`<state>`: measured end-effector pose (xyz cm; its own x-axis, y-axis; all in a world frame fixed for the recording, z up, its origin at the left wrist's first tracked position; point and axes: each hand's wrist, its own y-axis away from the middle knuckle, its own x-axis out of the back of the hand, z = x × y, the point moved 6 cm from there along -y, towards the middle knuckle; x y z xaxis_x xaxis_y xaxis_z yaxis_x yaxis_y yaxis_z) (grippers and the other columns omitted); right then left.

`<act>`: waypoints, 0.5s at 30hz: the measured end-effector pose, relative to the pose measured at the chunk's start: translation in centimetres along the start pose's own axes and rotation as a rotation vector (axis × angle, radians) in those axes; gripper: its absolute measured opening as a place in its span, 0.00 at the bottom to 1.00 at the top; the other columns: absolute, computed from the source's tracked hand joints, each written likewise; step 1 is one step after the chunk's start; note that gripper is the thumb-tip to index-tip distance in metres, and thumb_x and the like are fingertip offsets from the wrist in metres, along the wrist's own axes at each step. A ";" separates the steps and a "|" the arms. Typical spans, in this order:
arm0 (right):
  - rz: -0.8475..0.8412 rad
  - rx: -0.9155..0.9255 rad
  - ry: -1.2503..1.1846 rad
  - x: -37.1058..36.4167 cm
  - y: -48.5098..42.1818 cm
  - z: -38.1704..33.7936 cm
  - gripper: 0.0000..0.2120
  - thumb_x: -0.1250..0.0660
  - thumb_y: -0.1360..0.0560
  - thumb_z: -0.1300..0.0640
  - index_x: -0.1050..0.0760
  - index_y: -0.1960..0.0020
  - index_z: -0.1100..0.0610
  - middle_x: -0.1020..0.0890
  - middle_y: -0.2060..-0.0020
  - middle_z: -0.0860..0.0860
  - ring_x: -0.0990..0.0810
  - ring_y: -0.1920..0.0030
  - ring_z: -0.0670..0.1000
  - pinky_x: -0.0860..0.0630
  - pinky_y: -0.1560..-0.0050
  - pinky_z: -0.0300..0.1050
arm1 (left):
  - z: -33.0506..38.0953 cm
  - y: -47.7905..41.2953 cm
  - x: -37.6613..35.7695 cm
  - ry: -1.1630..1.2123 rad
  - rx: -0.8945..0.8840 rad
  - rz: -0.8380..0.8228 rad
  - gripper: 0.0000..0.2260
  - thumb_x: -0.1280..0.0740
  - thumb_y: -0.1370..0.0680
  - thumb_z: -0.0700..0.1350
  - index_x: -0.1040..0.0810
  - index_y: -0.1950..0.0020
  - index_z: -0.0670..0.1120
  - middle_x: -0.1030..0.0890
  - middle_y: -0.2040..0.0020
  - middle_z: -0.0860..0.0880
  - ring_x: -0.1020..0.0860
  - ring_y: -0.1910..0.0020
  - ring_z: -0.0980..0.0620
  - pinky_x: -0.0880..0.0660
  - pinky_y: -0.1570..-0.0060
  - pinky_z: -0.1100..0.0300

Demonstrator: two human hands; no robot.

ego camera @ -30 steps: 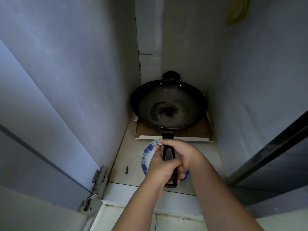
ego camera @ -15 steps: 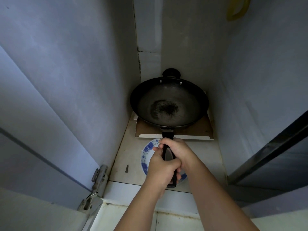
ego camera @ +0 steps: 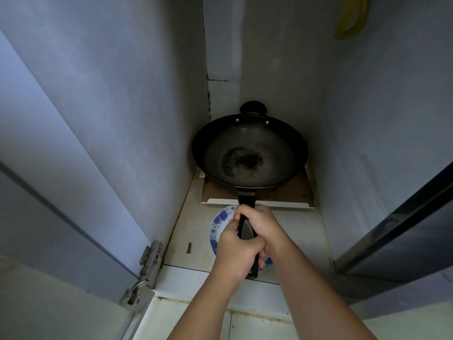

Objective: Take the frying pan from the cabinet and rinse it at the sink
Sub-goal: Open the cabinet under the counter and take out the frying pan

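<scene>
Head view, left to right: a metal hinge (ego camera: 147, 266) sits at the near left of the cabinet (ego camera: 110, 119), with a small screw (ego camera: 188, 247) on its floor. The left hand (ego camera: 239, 250) and right hand (ego camera: 259, 220) are both closed around the frying pan (ego camera: 248, 153) handle (right one farther along), above a blue patterned plate (ego camera: 219, 225). Its bowl is at the far end, over a board (ego camera: 294, 192).

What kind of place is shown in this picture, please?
Probably the inside of a low kitchen cabinet with its doors open: a black round frying pan sits at the back, a blue-and-white patterned plate lies on the tiled floor, and a metal door hinge shows at left.
</scene>
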<state>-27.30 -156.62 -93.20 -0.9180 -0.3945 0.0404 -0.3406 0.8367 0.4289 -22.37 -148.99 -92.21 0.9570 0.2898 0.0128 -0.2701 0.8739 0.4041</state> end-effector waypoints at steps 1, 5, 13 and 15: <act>0.001 0.007 0.001 -0.1 0.1 -0.2 0.10 0.35 0.31 0.60 0.28 0.71 0.57 0.26 0.73 0.54 0.26 0.72 0.50 0.29 0.73 0.37 | 0.1 0.1 0.1 -0.001 -0.008 -0.004 0.23 0.36 0.30 0.33 0.31 0.36 0.45 0.24 0.80 0.52 0.27 0.81 0.54 0.30 0.78 0.64; 0.010 0.055 -0.037 -0.4 0.6 -1.2 0.11 0.35 0.31 0.61 0.29 0.72 0.57 0.27 0.71 0.57 0.26 0.69 0.52 0.29 0.68 0.42 | 0.6 0.5 0.4 0.007 -0.043 -0.010 0.24 0.36 0.31 0.34 0.32 0.36 0.46 0.24 0.80 0.51 0.27 0.82 0.54 0.29 0.79 0.64; 0.054 0.016 -0.052 -1.3 5.0 -3.1 0.09 0.36 0.32 0.62 0.29 0.71 0.57 0.25 0.65 0.61 0.22 0.61 0.57 0.27 0.61 0.45 | 3.2 5.1 1.3 -0.031 -0.033 -0.031 0.17 0.37 0.32 0.34 0.29 0.44 0.44 0.24 0.78 0.51 0.27 0.82 0.55 0.29 0.79 0.64; 0.061 -0.031 -0.019 -1.5 7.0 -3.5 0.07 0.37 0.32 0.62 0.29 0.69 0.58 0.24 0.64 0.62 0.22 0.62 0.56 0.27 0.61 0.45 | 3.9 7.3 1.3 -0.006 0.005 -0.036 0.16 0.37 0.31 0.33 0.29 0.45 0.43 0.25 0.80 0.52 0.27 0.82 0.54 0.30 0.79 0.64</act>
<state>-27.56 -151.53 -87.13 -0.9406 -0.3358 0.0504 -0.2779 0.8466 0.4539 -22.66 -143.75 -85.73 0.9667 0.2558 0.0032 -0.2346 0.8817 0.4093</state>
